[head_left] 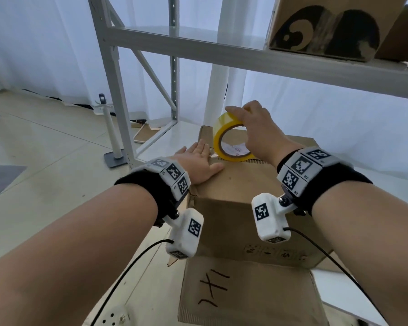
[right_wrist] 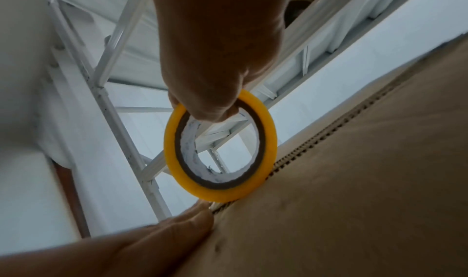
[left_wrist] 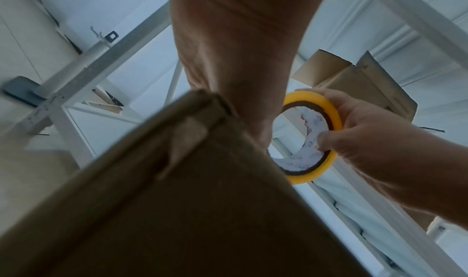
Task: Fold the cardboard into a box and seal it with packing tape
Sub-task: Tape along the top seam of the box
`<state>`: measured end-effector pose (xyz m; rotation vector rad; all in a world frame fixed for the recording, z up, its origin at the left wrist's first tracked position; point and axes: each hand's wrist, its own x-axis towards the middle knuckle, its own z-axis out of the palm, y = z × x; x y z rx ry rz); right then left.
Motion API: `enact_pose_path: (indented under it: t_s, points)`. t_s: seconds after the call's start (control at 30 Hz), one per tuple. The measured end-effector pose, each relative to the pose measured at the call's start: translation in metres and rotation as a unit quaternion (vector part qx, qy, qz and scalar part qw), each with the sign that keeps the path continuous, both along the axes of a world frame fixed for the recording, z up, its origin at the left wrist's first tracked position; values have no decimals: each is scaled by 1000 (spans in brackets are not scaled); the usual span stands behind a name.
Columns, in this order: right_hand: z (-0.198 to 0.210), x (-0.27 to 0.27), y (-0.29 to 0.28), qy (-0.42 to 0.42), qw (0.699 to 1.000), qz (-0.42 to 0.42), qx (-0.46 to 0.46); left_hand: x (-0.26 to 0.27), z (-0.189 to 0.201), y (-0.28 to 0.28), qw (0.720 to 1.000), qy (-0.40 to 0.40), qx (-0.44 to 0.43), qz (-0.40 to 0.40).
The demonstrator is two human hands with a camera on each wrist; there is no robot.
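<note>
Fingers of the right hand (head_left: 254, 128) curled round the tape roll (head_left: 230, 140), standing on the box (head_left: 240, 184) seam; left hand (head_left: 201, 163) pressed flat beside it — best kept pressing while tape ran straight along.

A plain brown cardboard box (head_left: 233, 184) has black handwritten marks on its near flap. The roll of packing tape (head_left: 231, 140) is bright yellow, with a dark brown core ring and a white inner lining printed with small coloured marks. Black wristbands (head_left: 146, 187) carry white blocks patterned with black-and-white square codes. The shelf frame (head_left: 198, 48) is pale grey-white.
</note>
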<state>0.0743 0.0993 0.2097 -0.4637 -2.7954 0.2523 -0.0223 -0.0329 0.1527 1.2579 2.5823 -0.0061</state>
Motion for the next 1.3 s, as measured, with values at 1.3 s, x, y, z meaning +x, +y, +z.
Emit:
enact_pose_path:
  t_s: [1.3]
  points:
    - [-2,26,26,44,981,-186,-34,16,7,9,999,35,-33,2]
